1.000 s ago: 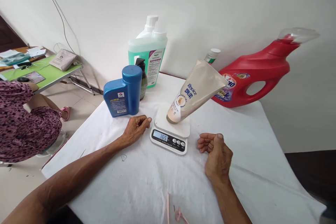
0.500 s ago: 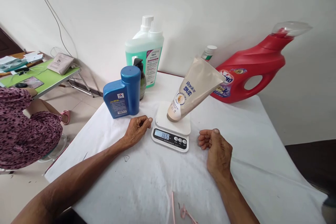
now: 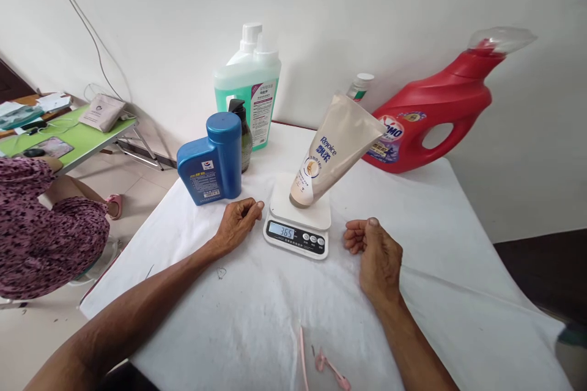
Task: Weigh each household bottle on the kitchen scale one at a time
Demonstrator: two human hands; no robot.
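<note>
A beige Rejoice tube (image 3: 328,153) stands on its cap on a white kitchen scale (image 3: 297,238), whose display reads 365. On the cloth just left of the scale rests my left hand (image 3: 238,223), fingers curled in and thumb against them, with nothing seen in it. To the right of the scale lies my right hand (image 3: 378,250), on its side, loosely bent fingers apart from the raised thumb, holding nothing. Neither hand touches the tube. A blue bottle (image 3: 211,162) is close behind my left hand.
Behind stand a green liquid jug (image 3: 250,98), a dark pump bottle (image 3: 244,140), a small white-capped bottle (image 3: 360,87) and a tilted red detergent bottle (image 3: 426,116). Pink cords (image 3: 330,366) lie at the front edge. A person in a patterned dress (image 3: 50,232) sits left, by a green table (image 3: 82,128).
The head view has shifted slightly, so everything sits a little higher and further left in the picture. Both hands, the tube and the reading stay the same.
</note>
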